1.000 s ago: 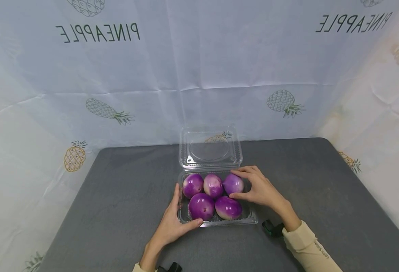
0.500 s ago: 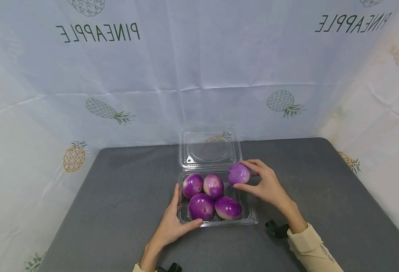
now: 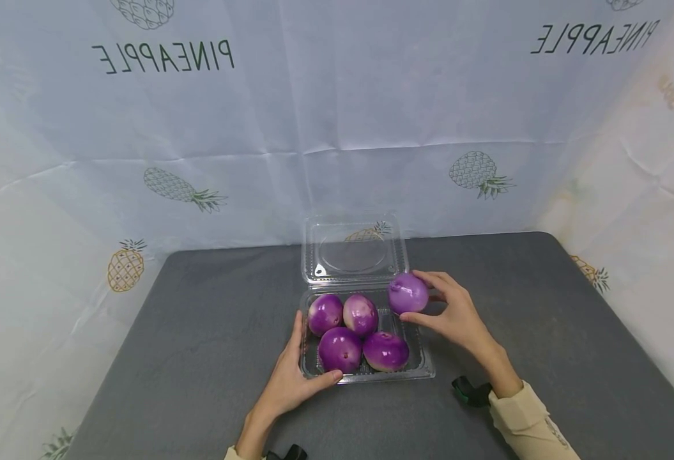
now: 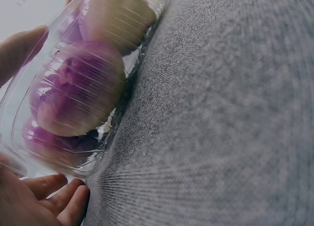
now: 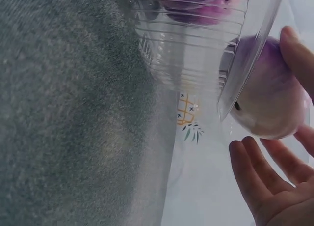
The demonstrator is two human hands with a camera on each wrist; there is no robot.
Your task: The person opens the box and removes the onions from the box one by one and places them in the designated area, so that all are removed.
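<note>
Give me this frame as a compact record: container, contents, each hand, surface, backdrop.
Container: clear plastic container, its hinged lid open at the far side
Inside: four purple round items
Left hand: rests against the near left corner
Right hand: holds a fifth purple item at the far right corner
Surface: grey table
Backdrop: pineapple-print cloth, lettering mirrored

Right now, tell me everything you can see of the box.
The box is clear, rectangular and looks like thin plastic with ridged walls. Its lid, marked with an oval, is open, swung back from the far edge. The box rests on the grey table with four purple vegetables inside. The left hand touches its near left corner, thumb at the near rim. The right hand holds a fifth vegetable at the far right corner; whether either touches the box is unclear.
</note>
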